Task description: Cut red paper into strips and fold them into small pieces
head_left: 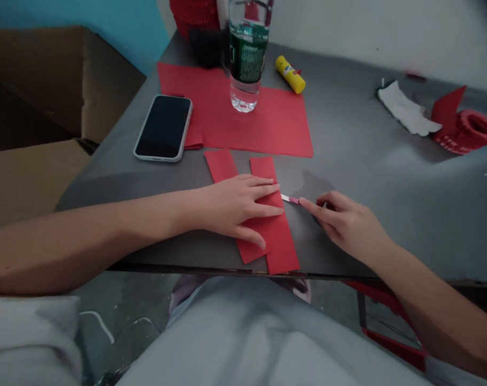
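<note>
left grip [247, 206], fingers spread, presses 2 red paper strips [282, 244] flat on a grey tabletop [347, 134]; right grip [339, 217] pinches a craft knife [293, 200]. the paper looks light and easily creased, best held by its edges. a bottle [246, 56] contains clear liquid; an open cardboard box's [110, 72] contents are unclear.

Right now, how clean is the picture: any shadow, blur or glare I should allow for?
Head view: dim, soft light, with a faint shadow on the table just beyond the right hand; head view: the knife shows a bright blade; head view: the dark thing beside the bottle is too blurred to identify; head view: no strong glare on the phone.
</note>
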Action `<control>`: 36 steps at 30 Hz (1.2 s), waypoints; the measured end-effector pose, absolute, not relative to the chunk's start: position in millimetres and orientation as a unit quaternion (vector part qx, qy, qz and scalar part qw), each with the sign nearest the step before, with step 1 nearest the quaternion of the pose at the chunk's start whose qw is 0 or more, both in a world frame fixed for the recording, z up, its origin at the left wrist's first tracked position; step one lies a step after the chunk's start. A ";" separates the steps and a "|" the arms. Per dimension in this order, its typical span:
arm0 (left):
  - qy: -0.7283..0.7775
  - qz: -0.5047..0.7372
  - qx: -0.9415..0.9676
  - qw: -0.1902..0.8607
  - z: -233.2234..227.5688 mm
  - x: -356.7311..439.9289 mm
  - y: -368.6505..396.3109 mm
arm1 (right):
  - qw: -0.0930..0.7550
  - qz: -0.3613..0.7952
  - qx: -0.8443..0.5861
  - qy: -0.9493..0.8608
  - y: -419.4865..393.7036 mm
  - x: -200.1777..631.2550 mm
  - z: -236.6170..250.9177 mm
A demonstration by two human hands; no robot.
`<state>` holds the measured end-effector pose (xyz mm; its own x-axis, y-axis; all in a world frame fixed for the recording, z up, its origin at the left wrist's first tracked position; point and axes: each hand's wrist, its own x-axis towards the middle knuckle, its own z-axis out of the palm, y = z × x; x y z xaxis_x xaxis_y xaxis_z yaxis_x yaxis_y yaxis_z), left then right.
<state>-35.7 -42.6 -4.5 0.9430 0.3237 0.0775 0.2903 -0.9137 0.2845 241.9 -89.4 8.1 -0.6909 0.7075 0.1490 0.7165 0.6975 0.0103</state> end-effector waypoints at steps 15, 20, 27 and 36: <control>0.156 0.080 0.975 0.136 -6.2 -35.0 -38.1 | 0.061 -0.061 -0.394 -0.915 -67.9 235.8 -3.6; 0.156 0.088 0.974 0.139 -5.6 -36.7 -26.9 | 0.067 -0.047 -0.391 -0.917 -65.6 236.0 -4.8; 0.156 0.081 0.978 0.112 -9.1 -41.6 -19.4 | 0.058 -0.058 -0.373 -0.924 -64.4 240.0 0.2; 0.157 0.072 0.980 0.102 -5.8 -39.0 -17.4 | 0.055 -0.068 -0.390 -0.917 -56.7 236.7 -3.7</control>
